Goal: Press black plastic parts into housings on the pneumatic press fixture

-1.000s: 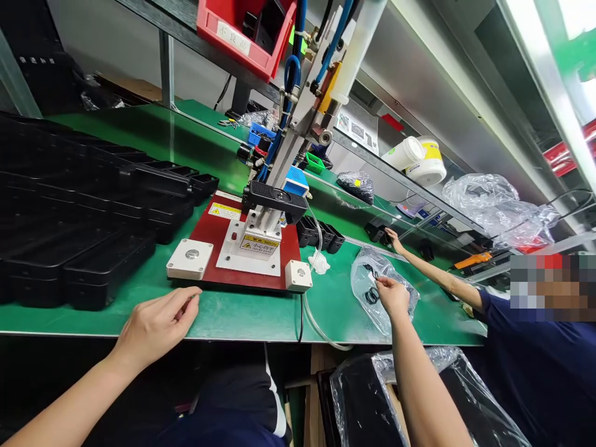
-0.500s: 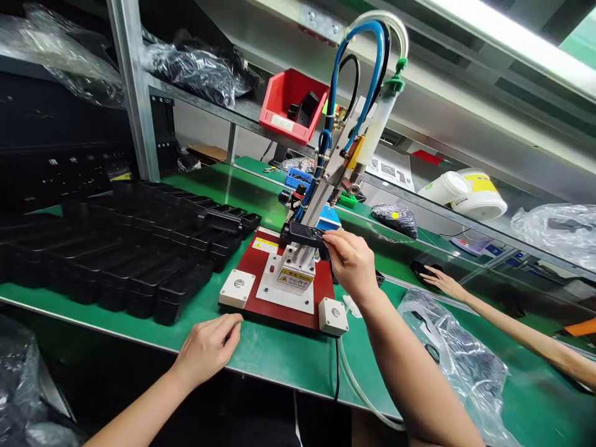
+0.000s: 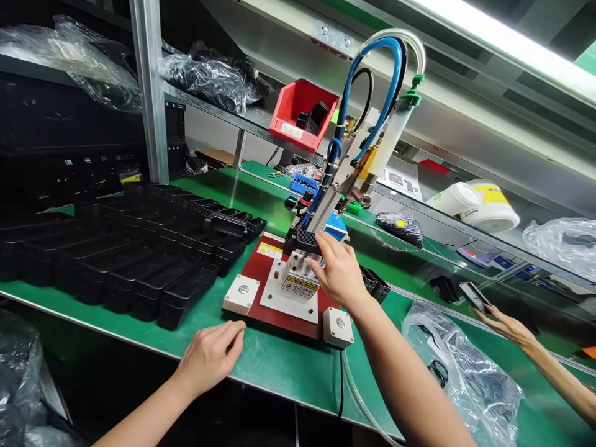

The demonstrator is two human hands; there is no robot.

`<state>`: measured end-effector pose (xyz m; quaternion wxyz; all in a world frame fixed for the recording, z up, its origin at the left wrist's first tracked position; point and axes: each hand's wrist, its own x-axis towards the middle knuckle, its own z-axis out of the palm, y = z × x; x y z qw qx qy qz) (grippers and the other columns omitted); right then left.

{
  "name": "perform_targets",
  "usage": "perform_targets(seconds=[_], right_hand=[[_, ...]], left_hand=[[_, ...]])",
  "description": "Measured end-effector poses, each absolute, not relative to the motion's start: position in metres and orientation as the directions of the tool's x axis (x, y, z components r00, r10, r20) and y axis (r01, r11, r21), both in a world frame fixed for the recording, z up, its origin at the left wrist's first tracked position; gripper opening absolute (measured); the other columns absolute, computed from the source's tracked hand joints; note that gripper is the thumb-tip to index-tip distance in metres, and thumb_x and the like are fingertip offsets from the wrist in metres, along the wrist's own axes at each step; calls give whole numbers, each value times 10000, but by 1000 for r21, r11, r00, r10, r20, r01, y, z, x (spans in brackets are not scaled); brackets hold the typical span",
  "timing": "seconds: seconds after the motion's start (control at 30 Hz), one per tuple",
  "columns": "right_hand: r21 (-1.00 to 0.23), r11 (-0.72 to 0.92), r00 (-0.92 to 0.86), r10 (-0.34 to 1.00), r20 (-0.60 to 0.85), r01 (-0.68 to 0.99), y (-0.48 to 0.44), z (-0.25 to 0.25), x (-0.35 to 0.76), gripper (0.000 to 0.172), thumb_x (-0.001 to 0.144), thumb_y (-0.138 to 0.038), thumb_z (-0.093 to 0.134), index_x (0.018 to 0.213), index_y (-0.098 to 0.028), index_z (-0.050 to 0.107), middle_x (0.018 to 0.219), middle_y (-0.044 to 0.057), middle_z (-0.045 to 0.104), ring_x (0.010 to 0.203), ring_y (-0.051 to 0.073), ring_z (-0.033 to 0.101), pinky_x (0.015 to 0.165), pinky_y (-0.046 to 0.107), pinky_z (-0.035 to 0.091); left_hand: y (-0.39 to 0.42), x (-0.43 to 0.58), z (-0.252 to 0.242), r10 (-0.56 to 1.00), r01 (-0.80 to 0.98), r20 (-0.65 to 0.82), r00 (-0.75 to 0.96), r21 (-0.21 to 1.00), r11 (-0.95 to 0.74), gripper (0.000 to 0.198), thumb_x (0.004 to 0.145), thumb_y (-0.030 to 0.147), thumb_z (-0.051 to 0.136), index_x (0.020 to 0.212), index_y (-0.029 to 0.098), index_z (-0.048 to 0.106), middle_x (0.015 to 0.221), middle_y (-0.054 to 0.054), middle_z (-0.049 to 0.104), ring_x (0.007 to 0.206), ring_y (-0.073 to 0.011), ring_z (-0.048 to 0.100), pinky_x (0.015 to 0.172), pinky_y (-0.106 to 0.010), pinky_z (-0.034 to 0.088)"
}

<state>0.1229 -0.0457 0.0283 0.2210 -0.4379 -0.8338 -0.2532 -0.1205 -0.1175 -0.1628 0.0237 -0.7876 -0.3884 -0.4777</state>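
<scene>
My right hand rests with its fingertips on the right end of a black ribbed plastic part, its thumb lower at the side. The part sits at the metal fixture of a pneumatic bench press, whose upright leans right in the picture. My left hand lies at the front edge of the green bench, fingers loosely curled and nothing visible in them. Just beyond it is the left button box on the press's red base. The right button box stands below my right forearm.
Rows of black plastic cases fill the bench at left. At right, another person's hand holds a dark part with a pale face. A plastic bag lies before it. A red bin sits on the shelf above.
My right hand has gone from a fingertip pinch at the part's right end to fingers laid over it. The other person's hand has moved right and lifted a part. The view has shifted slightly.
</scene>
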Motion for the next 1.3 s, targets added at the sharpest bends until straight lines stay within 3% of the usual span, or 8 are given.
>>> perform_targets(seconds=[0.17, 0.27, 0.43, 0.67, 0.9, 1.1, 1.2, 1.3], right_hand=[[109, 456, -381, 561, 735, 883, -72, 11, 135, 423, 967, -347, 486, 1355, -176, 482, 1428, 155, 484, 1296, 270, 484, 1008, 443, 434], [16, 403, -240, 513, 824, 915, -106, -27, 157, 375, 950, -273, 509, 1320, -212, 513, 1381, 137, 532, 1261, 274, 517, 993, 458, 451], [-109, 317, -123, 629, 767, 942, -156, -106, 190, 292, 943, -288, 511, 1224, -253, 583, 1200, 97, 657, 1076, 279, 639, 829, 447, 557], [-134, 361, -147, 654, 742, 923, -161, -126, 194, 480, 925, -244, 540, 1394, -266, 440, 1263, 105, 612, 1143, 286, 597, 893, 478, 539], [-26, 293, -155, 577, 802, 956, -148, -122, 187, 345, 885, -289, 586, 1225, -240, 551, 1037, 101, 703, 986, 317, 646, 806, 475, 459], [48, 249, -196, 616, 763, 967, -149, -117, 183, 286, 913, -260, 554, 1195, -221, 572, 1069, 92, 713, 989, 279, 669, 839, 438, 406], [-19, 323, -189, 600, 778, 946, -152, -127, 189, 318, 907, -211, 561, 1223, -242, 579, 1130, 78, 694, 1048, 271, 650, 854, 421, 419], [-229, 338, -26, 607, 794, 913, -157, -143, 195, 413, 921, -232, 539, 1333, -230, 515, 1332, 110, 577, 1217, 297, 550, 939, 451, 424]], left_hand=[[-118, -122, -162, 570, 610, 801, 181, 363, -704, 143, 911, 100, 484, 980, 168, 589, 738, -20, 654, 619, -128, 622, 597, -244, 490], [-118, -122, -155, 507, 650, 858, 82, 339, -680, 209, 878, 74, 529, 1054, 176, 578, 902, -72, 671, 859, -192, 653, 787, -331, 521], [-106, -117, -133, 472, 772, 873, 124, 214, -598, 333, 847, 130, 591, 1171, 192, 545, 1204, -137, 629, 1174, -303, 567, 944, -463, 440], [-88, -120, -131, 496, 737, 820, 284, 144, -660, 281, 872, 123, 556, 1152, 153, 555, 1128, -123, 662, 1115, -262, 601, 931, -413, 449], [-87, -116, -129, 501, 820, 840, 209, 128, -557, 217, 842, 193, 620, 1047, 158, 559, 1012, -98, 694, 1001, -272, 633, 929, -480, 421], [-84, -107, -127, 512, 850, 840, 180, 129, -510, 204, 839, 207, 618, 1030, 183, 550, 962, -79, 701, 936, -261, 648, 925, -500, 398], [-84, -110, -136, 495, 824, 854, 158, 163, -543, 282, 828, 158, 627, 1093, 170, 532, 1056, -116, 676, 1015, -277, 624, 922, -486, 420], [-82, -112, -141, 501, 787, 850, 163, 194, -586, 352, 815, 130, 640, 1143, 149, 513, 1104, -139, 644, 1073, -287, 594, 905, -462, 448]])
